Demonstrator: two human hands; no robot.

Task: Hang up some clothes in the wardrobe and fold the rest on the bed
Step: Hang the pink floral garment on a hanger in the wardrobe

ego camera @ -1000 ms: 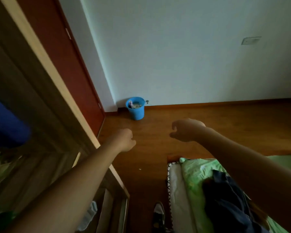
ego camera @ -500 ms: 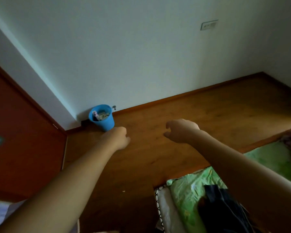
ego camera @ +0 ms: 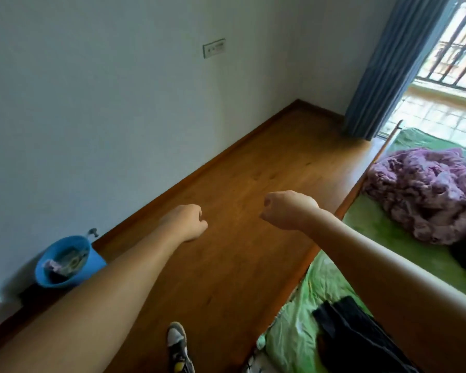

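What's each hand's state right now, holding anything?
Left hand: closed, fingers curled, holding nothing.
Right hand: closed, fingers curled, holding nothing.

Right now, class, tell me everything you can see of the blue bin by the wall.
The blue bin is a small, round, plastic-looking bucket, wider at the rim than at the base. It stands on the wooden floor, in shadow close to the white wall; whether it touches the wall is unclear. Inside lie crumpled scraps, pale and purplish, too blurred to identify. The left forearm hides part of its near side.
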